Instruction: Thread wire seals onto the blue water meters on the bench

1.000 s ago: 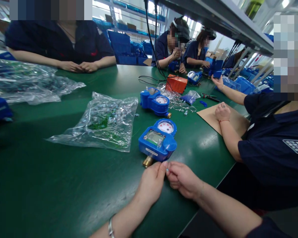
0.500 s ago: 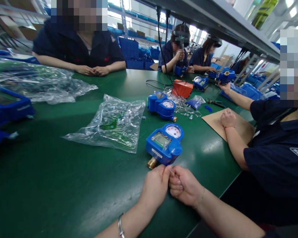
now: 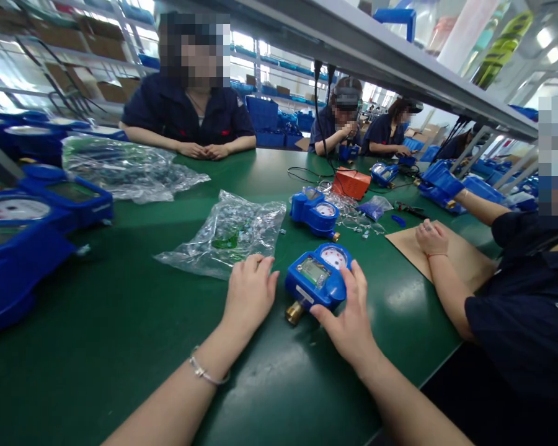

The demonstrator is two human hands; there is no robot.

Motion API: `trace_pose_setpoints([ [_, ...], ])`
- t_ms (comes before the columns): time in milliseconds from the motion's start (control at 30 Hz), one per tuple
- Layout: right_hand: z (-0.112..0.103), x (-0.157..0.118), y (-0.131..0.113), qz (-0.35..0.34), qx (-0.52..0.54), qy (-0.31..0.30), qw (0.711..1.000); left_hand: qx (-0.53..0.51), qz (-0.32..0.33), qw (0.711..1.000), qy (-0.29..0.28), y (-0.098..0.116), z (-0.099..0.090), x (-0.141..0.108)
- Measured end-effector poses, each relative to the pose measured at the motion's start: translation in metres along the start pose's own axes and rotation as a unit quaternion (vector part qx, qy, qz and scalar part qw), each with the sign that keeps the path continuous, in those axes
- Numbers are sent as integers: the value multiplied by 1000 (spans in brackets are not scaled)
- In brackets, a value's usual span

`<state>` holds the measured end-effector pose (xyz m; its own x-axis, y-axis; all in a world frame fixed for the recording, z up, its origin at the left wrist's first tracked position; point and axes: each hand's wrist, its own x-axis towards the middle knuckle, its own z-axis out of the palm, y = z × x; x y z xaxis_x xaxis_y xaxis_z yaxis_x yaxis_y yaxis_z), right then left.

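Observation:
A blue water meter (image 3: 314, 275) with a small display, a round dial and a brass pipe end lies on the green table in front of me. My right hand (image 3: 351, 316) is around its right side, thumb at the lower edge and fingers along the dial side. My left hand (image 3: 252, 288) is to the left of the meter, apart from it, fingers loosely stretched at the near edge of a clear plastic bag (image 3: 199, 255). Small green and pale parts fill that bag. Behind the first meter stands a second blue water meter (image 3: 314, 212).
More blue meters (image 3: 18, 248) stand at the left, near another clear bag (image 3: 134, 170). An orange box (image 3: 351, 183), wire loops and a bag of blue parts (image 3: 374, 207) lie farther back. At right, a co-worker's hand (image 3: 432, 237) rests on cardboard (image 3: 465, 266). A shelf crosses overhead.
My hands were together, pinched in front of the meter. They have parted: the left moved left toward the bag, the right went up to the meter. The view has shifted left and up.

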<state>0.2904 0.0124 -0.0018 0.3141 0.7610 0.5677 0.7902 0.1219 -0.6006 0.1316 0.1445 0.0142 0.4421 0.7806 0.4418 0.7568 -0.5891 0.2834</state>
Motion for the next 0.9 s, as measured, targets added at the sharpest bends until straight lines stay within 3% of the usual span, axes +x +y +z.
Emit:
trace_pose_setpoints([
  [100,-4,14,13,-47,43,-41,997,37,28,998,-34,-11,6,11],
  [200,-24,25,37,-44,120,-140,982,56,41,996,-52,-13,1,10],
  [300,-45,38,61,-30,179,-221,958,57,47,995,-61,-9,-16,-2],
  [400,-55,50,79,-13,214,-264,941,34,42,995,-87,-3,-38,-23],
  [500,-61,57,83,-20,171,-284,943,-13,34,993,-110,5,-62,-48],
  [600,-71,51,62,-44,60,-233,970,-70,77,989,-102,19,-84,-67],
  [700,-79,27,15,-73,25,-152,985,-121,150,977,-90,40,-99,-76],
  [767,-80,3,-17,-87,120,-211,966,-139,189,968,-85,55,-102,-77],
  [800,-77,-9,-31,-61,190,-253,947,-143,204,964,-87,61,-101,-76],
  [900,-65,-37,-51,122,361,-259,887,-145,233,957,-92,72,-91,-75],
])
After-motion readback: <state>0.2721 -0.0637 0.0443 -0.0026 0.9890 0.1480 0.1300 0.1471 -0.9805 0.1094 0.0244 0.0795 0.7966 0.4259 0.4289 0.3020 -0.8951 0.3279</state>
